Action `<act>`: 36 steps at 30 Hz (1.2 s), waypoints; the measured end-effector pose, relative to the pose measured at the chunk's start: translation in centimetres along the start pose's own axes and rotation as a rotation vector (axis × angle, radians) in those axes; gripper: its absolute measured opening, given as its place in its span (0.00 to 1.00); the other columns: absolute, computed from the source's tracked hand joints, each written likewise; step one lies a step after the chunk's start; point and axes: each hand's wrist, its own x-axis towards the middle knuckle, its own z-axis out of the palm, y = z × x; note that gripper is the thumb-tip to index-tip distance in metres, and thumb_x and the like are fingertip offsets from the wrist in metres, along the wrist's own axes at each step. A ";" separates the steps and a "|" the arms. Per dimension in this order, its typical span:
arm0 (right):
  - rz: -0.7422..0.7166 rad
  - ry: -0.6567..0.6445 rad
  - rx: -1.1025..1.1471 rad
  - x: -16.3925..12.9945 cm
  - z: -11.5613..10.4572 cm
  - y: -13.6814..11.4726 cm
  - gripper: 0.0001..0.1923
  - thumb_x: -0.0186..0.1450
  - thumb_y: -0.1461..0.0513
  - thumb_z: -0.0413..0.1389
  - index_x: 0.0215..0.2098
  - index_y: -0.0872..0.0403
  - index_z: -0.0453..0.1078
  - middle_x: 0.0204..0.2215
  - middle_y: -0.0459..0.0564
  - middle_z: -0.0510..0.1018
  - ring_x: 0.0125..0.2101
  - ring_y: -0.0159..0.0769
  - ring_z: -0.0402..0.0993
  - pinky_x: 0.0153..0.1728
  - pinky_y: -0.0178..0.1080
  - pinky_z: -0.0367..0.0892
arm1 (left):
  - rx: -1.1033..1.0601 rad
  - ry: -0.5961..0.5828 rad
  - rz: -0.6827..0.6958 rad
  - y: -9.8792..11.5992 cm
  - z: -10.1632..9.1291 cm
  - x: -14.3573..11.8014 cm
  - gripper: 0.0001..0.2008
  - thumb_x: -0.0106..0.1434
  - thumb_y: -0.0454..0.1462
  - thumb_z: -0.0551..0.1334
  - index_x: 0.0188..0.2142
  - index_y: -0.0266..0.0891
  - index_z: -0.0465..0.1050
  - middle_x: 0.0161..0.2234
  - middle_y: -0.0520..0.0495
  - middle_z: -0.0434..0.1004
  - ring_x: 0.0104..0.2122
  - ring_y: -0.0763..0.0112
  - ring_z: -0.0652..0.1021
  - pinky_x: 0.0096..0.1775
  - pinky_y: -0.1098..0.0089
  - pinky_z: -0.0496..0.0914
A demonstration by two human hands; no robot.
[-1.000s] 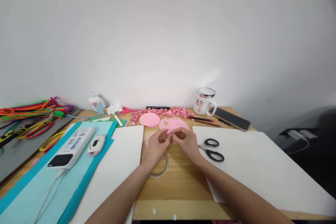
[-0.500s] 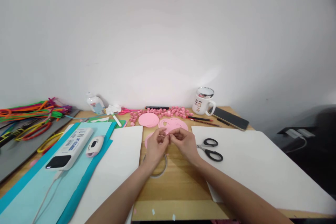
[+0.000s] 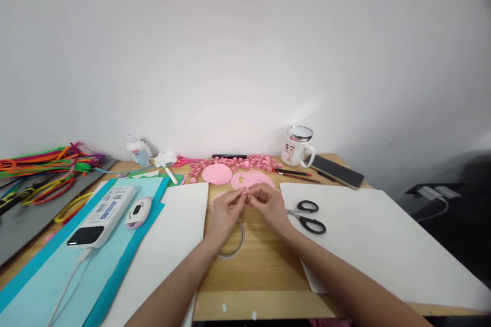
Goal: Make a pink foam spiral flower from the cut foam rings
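My left hand (image 3: pixel 225 210) and my right hand (image 3: pixel 267 204) meet over the middle of the wooden table (image 3: pixel 264 260), fingertips pinched together on a small pink paper piece (image 3: pixel 248 194). Behind them lie a pink cut-out sheet (image 3: pixel 253 180), a pink paper circle (image 3: pixel 217 173) and a row of several small pink rolled pieces (image 3: pixel 245 163). A tape ring (image 3: pixel 233 245) lies under my left wrist. Black scissors (image 3: pixel 309 217) rest just right of my right hand.
White sheets (image 3: pixel 379 240) flank the hands; blue paper (image 3: pixel 49 276) at left carries a white power bank (image 3: pixel 102 215) and a small white device (image 3: pixel 138 211). Coloured pipe cleaners (image 3: pixel 42 168) sit far left. A mug (image 3: pixel 297 147), phone (image 3: pixel 337 171), pencils and a marker line the back.
Both hands have shifted slightly away from me while working the pink piece; my fingers have closed in tighter on it. Nothing else has moved.
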 end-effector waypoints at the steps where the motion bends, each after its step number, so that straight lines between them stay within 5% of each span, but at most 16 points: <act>1: 0.002 -0.006 -0.014 0.1 0.0 0.0 0.05 0.53 0.61 0.56 0.25 0.56 0.69 0.31 0.50 0.72 0.27 0.32 0.72 0.28 0.35 0.72 | 0.002 -0.012 -0.001 0.1 -0.1 0.0 0.12 0.54 0.38 0.60 0.38 0.40 0.76 0.34 0.46 0.79 0.34 0.65 0.77 0.35 0.67 0.72; 6: 0.029 -0.098 -0.045 0.3 -0.3 -0.4 0.09 0.55 0.58 0.56 0.29 0.56 0.69 0.25 0.48 0.73 0.24 0.30 0.71 0.25 0.33 0.70 | 0.015 0.015 -0.015 -0.2 -0.8 0.7 0.12 0.54 0.39 0.60 0.38 0.39 0.76 0.36 0.45 0.78 0.33 0.67 0.77 0.35 0.69 0.72; 12: -0.238 -0.774 -0.333 -0.8 -0.8 -1.5 0.11 0.47 0.56 0.63 0.27 0.51 0.74 0.33 0.46 0.70 0.31 0.31 0.70 0.31 0.32 0.67 | 0.110 0.172 0.014 -0.6 -2.1 1.7 0.13 0.55 0.39 0.59 0.39 0.38 0.75 0.26 0.49 0.77 0.25 0.72 0.76 0.29 0.72 0.70; 15: -0.367 -0.895 -0.454 -1.2 -0.9 -2.3 0.06 0.49 0.57 0.62 0.25 0.49 0.75 0.35 0.45 0.70 0.35 0.33 0.70 0.35 0.32 0.66 | 0.123 0.178 0.034 -0.7 -2.1 1.7 0.13 0.56 0.40 0.58 0.40 0.39 0.74 0.31 0.48 0.77 0.23 0.73 0.76 0.27 0.73 0.70; 22: -0.433 -0.852 -0.513 -0.7 -1.1 -6.5 0.05 0.56 0.60 0.57 0.29 0.52 0.72 0.37 0.49 0.67 0.38 0.33 0.67 0.38 0.34 0.66 | 0.105 0.138 0.034 -0.9 -1.7 1.5 0.12 0.54 0.40 0.60 0.36 0.38 0.76 0.34 0.45 0.79 0.30 0.66 0.77 0.32 0.69 0.71; 26: -0.479 -0.764 -0.527 -0.7 -0.9 -8.4 0.05 0.56 0.62 0.58 0.32 0.52 0.70 0.39 0.49 0.66 0.41 0.34 0.64 0.39 0.35 0.66 | -0.109 0.133 -0.151 -0.6 -1.8 1.7 0.16 0.51 0.41 0.63 0.39 0.36 0.75 0.23 0.48 0.78 0.18 0.72 0.73 0.20 0.73 0.67; 32: -0.487 -0.529 -0.548 -2.1 0.0 -6.7 0.21 0.55 0.61 0.59 0.46 0.52 0.63 0.45 0.53 0.64 0.44 0.36 0.64 0.44 0.40 0.64 | -0.354 0.205 -0.277 -0.7 -1.8 1.9 0.19 0.47 0.40 0.65 0.39 0.32 0.75 0.25 0.47 0.77 0.16 0.80 0.69 0.18 0.78 0.63; 36: -0.527 -0.424 -0.627 -4.4 0.4 -5.4 0.17 0.59 0.65 0.53 0.48 0.53 0.61 0.43 0.54 0.67 0.41 0.35 0.68 0.40 0.39 0.66 | -0.316 0.220 -0.342 -0.5 -1.7 1.9 0.19 0.47 0.39 0.64 0.39 0.32 0.75 0.12 0.56 0.68 0.10 0.82 0.60 0.12 0.78 0.56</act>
